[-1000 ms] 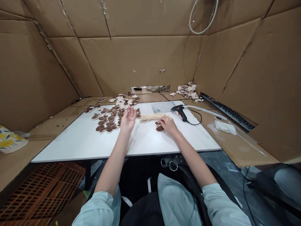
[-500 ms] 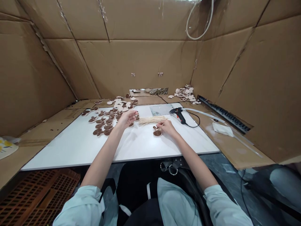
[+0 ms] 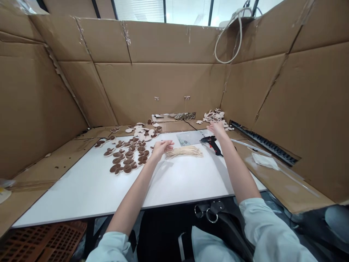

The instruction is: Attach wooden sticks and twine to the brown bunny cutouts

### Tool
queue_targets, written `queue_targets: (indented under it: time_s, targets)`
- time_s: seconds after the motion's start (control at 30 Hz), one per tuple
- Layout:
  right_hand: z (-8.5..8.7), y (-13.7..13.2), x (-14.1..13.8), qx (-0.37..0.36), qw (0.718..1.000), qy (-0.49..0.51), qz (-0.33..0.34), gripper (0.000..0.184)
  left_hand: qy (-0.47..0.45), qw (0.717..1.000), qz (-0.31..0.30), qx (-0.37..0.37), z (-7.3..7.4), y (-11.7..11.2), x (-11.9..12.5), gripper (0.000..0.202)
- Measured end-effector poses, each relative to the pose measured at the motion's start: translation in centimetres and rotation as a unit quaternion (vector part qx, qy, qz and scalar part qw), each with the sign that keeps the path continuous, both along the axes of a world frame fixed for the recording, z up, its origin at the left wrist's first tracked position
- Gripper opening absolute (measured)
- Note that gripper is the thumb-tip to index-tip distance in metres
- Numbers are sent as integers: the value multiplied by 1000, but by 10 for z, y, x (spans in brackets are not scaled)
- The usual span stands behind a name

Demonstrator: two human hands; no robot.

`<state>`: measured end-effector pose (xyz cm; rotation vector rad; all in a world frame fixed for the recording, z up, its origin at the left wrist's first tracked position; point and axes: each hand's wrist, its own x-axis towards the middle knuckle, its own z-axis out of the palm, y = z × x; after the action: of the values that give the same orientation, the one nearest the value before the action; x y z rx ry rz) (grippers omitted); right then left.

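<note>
Your left hand [image 3: 162, 148] and right hand [image 3: 217, 128] work around a bundle of thin, straw-coloured wooden sticks [image 3: 184, 153], which lies flat on a white-topped table [image 3: 109, 196]. Its long axis runs nearly side to side across your view, tilting slightly, with the stick ends loosely fanned at both tips. Your left hand is just beyond the bundle's left end, palm down, with its fingers curled narrow; you cannot tell from this view whether it grips anything small. Your right hand is well past the bundle's right end, raised and wide open with the fingers spread, touching nothing that can be made out. Just right of the bundle, a black hot glue gun with an orange trigger [image 3: 212, 145] lies on its side, nozzle pointing left toward the bundle and handle angled toward you. Beyond the bundle sits a pale printed sheet [image 3: 188, 138]. Left of the bundle, brown-and-cream rounded cut-outs [image 3: 125, 154] are spread over the table in a loose cluster. Far right of the bundle, a heap of cream rounded cut-outs [image 3: 214, 116] rests on a cardboard sheet [image 3: 283, 189], with a crumpled white cloth [image 3: 264, 161] nearer you on that same sheet.
</note>
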<state>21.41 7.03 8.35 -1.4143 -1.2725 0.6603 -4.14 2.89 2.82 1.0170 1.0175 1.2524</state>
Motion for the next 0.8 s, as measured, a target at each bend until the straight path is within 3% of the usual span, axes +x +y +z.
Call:
queue_targets:
  time_s: [0.07,0.13,0.23,0.4,0.6,0.7,0.8]
  targets:
    - [-9,-1,-9,-24,999,36,8,12,-5,1000,8,-2,-3,-2,0,14]
    - [-23,-8,-26,-81,988,112,72,8,-5,1000,19,2,-4,-4,0,16]
    - [-45,-17,-59,-116,977,119,137,10,7,1000,26,-2,-5,-8,-1,18]
    - [-66,-26,-95,-12,978,23,208,8,23,999,20,-27,-7,-13,2,15]
    - [-83,-44,-110,131,958,-139,215,31,21,999,1,-43,-12,-17,11,12]
    - [-83,-51,-114,164,949,-159,217,30,13,999,11,-50,-14,-18,13,12]
    - [-81,-54,-113,150,956,-120,221,21,1,999,6,-53,-14,-19,13,15]
